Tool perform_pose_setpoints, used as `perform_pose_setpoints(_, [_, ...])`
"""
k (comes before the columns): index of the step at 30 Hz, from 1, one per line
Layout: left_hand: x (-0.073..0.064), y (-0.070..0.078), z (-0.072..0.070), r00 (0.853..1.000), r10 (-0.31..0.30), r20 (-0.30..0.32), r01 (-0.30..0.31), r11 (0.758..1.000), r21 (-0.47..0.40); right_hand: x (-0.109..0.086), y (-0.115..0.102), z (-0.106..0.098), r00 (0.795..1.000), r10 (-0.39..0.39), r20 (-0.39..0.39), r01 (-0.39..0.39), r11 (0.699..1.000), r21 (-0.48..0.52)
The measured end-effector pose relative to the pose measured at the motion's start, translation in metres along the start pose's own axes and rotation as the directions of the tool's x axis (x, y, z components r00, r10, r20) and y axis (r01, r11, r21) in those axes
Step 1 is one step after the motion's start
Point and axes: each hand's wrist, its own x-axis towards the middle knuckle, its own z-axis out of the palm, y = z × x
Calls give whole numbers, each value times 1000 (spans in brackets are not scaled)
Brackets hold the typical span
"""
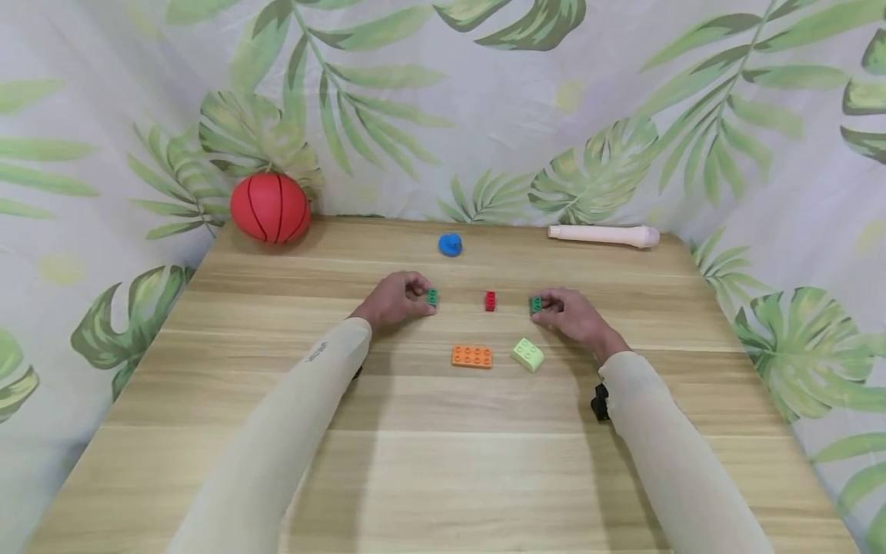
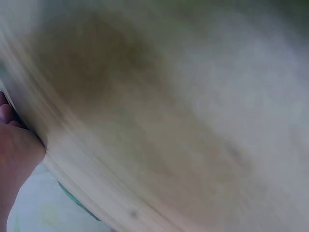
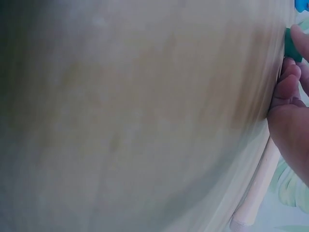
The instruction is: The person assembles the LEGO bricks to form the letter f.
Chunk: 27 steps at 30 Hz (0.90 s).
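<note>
In the head view my left hand (image 1: 399, 298) pinches a small green toy brick (image 1: 432, 297) between thumb and fingers. On the other side, my right hand (image 1: 571, 314) pinches a second green brick (image 1: 536, 305); part of this brick (image 3: 291, 46) also shows at the edge of the right wrist view. Between the hands a red brick (image 1: 490, 301) lies on the table. Nearer to me are an orange brick (image 1: 472, 356) with two rows of studs and a light green brick (image 1: 528, 354) with a rounded end. The left wrist view shows only part of the left hand (image 2: 17, 150).
A blue toy piece (image 1: 451, 245) sits behind the bricks. At the back left corner rests a red ball (image 1: 271, 208) with black lines. A pale pink microphone-shaped object (image 1: 604, 235) lies along the back right edge of the wooden table (image 1: 443, 477). Leaf-patterned cloth hangs behind.
</note>
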Motion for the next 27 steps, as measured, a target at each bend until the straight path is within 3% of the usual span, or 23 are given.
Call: perform_pose_setpoints(27, [1, 1, 6, 999, -25, -37, 27, 999, 38, -3, -6, 8, 998, -12, -56, 12, 1000, -2])
